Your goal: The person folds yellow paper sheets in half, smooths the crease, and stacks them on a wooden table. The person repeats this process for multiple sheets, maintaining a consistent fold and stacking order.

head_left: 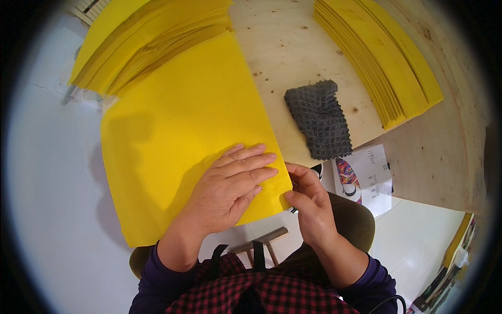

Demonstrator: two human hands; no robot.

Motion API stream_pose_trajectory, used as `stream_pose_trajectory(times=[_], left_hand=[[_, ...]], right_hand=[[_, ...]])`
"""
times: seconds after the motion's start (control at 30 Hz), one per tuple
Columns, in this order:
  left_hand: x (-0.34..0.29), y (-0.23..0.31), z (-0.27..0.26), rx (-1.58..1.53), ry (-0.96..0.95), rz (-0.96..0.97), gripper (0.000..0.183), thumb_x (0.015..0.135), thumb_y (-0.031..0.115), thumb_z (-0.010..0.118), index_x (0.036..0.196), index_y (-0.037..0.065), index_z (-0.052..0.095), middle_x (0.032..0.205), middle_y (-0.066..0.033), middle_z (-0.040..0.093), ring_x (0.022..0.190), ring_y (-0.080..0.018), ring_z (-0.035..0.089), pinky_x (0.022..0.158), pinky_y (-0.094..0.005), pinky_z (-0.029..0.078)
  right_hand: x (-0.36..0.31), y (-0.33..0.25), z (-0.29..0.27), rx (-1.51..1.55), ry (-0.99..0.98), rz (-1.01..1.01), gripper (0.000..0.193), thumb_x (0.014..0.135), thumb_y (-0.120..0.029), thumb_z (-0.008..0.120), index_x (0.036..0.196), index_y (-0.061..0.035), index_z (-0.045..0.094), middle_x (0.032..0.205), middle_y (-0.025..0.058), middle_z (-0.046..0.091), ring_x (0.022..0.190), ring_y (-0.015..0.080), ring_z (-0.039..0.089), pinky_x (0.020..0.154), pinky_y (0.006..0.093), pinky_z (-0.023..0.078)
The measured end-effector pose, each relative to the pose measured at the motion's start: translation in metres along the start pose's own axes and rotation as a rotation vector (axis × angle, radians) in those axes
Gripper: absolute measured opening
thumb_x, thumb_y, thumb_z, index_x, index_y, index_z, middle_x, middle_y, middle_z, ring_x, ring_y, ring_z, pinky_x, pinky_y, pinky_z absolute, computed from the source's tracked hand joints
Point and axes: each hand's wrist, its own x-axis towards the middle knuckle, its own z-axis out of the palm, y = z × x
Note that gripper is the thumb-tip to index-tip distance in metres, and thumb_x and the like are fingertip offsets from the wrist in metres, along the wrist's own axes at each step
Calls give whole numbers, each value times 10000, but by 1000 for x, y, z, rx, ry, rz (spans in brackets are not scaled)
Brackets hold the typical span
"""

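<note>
My right hand (312, 209) pinches the near right corner of the yellow sheet (188, 115); left hand (222, 191) flat on top, fingers loosely spread. I reckon it's light, soft, bendy: corner's the hold. It stretches away, left of the grey cloth (321, 120).

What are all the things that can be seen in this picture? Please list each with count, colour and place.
large sheet: 1 visible on top, yellow, centre-left
layered pile: 1, yellow, upper left
stacked strips: several, yellow, upper right
textured cloth: 1, dark grey, right of the sheet
wooden surface: count unclear, pale, upper middle and right
printed item: 1, mostly white, below the cloth
wooden frame: 1, brown, lower middle
tiled floor: 1, white, lower right
checked garment: 1, red and black, bottom
sleeves: 2, purple, bottom
left hand: 1, bare, flat on the sheet
right hand: 1, bare, at the sheet's right edge
</note>
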Motion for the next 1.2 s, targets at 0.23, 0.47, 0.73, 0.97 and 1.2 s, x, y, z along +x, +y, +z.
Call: stream_pose_trajectory(times=[0.23,0.47,0.73,0.97,1.2], left_hand=[[0,0,-1,-28,0,-1,301,843,102,600,1140,74,645,1264,-87,594,1244,-277,506,1077,-456,342],[-1,1,0,-50,5,-11,380,797,197,686,1157,84,642,1268,-90,601,1244,-298,513,1062,-467,341],[-2,3,-1,-60,0,-24,587,654,255,807,1190,97,628,1294,-75,584,1262,-287,496,1073,-470,334],[-2,3,1,-18,0,-14,567,667,221,792,1196,100,628,1293,-60,585,1263,-272,495,1078,-459,336],[-2,4,1,-15,-7,-16,545,688,222,777,1199,100,628,1295,-61,584,1266,-270,493,1078,-460,338]], right_hand=[[3,0,3,-25,19,-14,475,843,29,525,1311,3,442,1238,93,528,1120,167,522,957,294,428],[6,3,5,5,10,-65,438,892,-20,573,1308,3,439,1236,95,537,1129,169,527,973,300,425],[10,3,7,-28,21,-75,437,915,-76,598,1313,1,437,1249,99,537,1134,167,523,977,296,420],[11,4,7,-31,29,-73,448,914,-78,600,1323,-2,432,1260,100,531,1140,171,522,985,298,415],[10,3,6,-29,28,-54,469,912,-76,599,1337,-2,416,1290,107,513,1142,174,525,991,299,414]])
